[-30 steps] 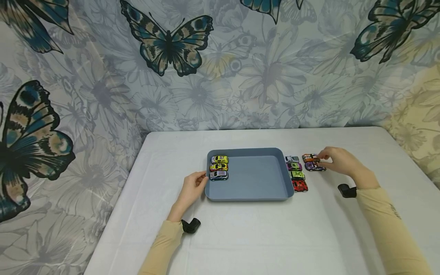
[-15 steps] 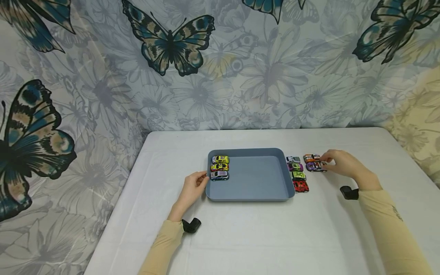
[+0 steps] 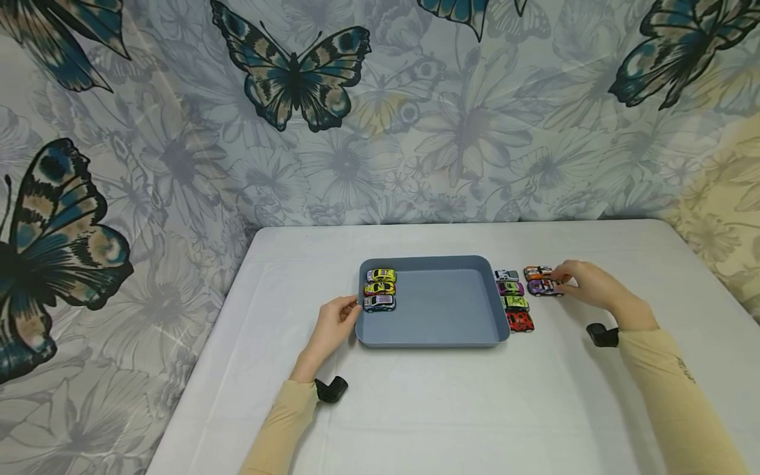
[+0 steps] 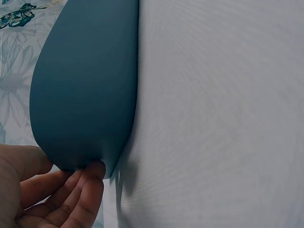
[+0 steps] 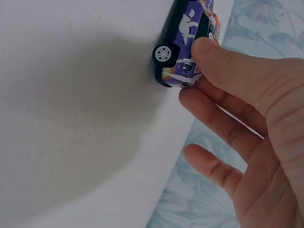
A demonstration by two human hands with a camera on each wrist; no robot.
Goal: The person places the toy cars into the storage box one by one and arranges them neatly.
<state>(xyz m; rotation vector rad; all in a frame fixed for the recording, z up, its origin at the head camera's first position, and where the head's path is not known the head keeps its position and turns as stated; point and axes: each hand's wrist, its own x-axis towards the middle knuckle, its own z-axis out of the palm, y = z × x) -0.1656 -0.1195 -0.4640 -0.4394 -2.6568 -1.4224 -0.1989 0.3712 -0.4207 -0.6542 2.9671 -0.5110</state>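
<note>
A grey-blue tray (image 3: 439, 336) lies on the table, with three toy cars at its left end: two yellow ones and a silver one (image 3: 379, 303). My left hand (image 3: 334, 324) pinches the tray's left edge; in the left wrist view its curled fingers (image 4: 90, 190) meet the tray wall (image 4: 85, 85). To the right of the tray, my right hand (image 3: 588, 285) is at a purple toy car (image 3: 541, 287) and an orange toy car (image 3: 536, 271) standing side by side. In the right wrist view the thumb (image 5: 206, 50) presses the purple car's side, and the index fingertip is hidden behind it.
Along the tray's right side stands a column of several toy cars: a silver one (image 3: 506, 274), a purple-green one (image 3: 510, 288), a lime one (image 3: 515, 303) and a red one (image 3: 520, 322). A butterfly-print cloth (image 3: 463, 132) hangs behind the white table (image 3: 427, 409).
Over the last second the view has shifted very slightly. My right hand has lowered a little beside the purple and orange cars. The left hand stays on the tray edge.
</note>
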